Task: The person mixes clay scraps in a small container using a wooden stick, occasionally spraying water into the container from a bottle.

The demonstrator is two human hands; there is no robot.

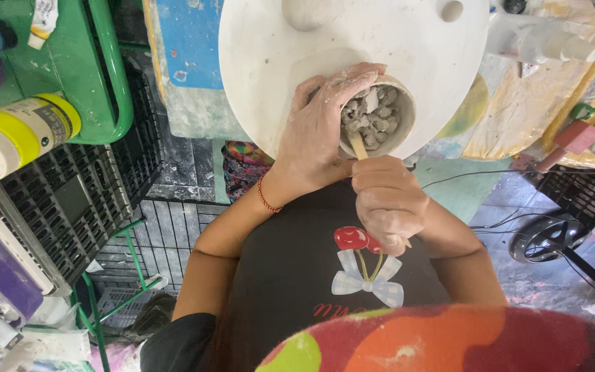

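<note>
The small clay cup [380,117] stands on the round white board [270,41], near the edge that is closest to the person, and it is filled with grey broken clay lumps [372,114]. The cup looks pale and dusty, so I judge it is dry or half-dry clay: quite light, stiff, but fragile at the thin rim, and it could crack if it is pressed hard. The safest place to hold it seems to be the outer wall, low down, with the fingers spread around it. The left hand [315,134] does just this: it is curved around the left side of the cup, half closed, with the fingertips resting on the rim and the wall, and it is covered with white clay dust. The right hand [388,203] is closed into a fist around a thin wooden stick [358,146], whose flat end goes down into the lumps inside the cup. A red string bracelet [264,196] sits on the left wrist. At the left, a yellow-lidded jar [18,134] lies on a black plastic crate [77,200], well apart from the hands.
</note>
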